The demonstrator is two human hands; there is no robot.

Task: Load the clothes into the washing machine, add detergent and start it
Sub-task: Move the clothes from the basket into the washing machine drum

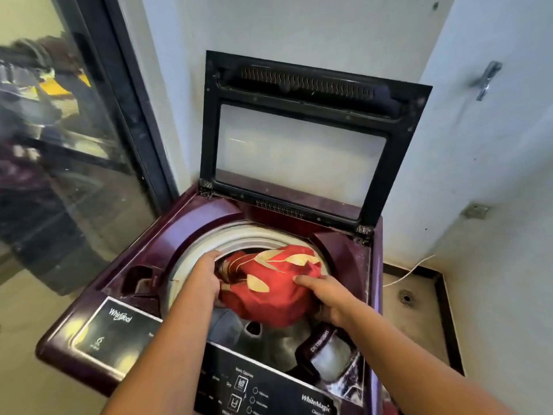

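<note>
Both hands (206, 277) grip red cloth (269, 289) under open lid (302, 139).

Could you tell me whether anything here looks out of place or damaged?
Nothing stands out. The lid stands open, both hands hold the red cloth over the drum, and the detergent drawer sits at the front right.

Single head view, wide-angle, looking forward and down from above front edge of washer (191, 235). Close: drum opening fills centre, both forearms enter from bottom edge. Raised lid (302, 136) faces camera; wall behind, glass door (59, 145) at left.
</note>
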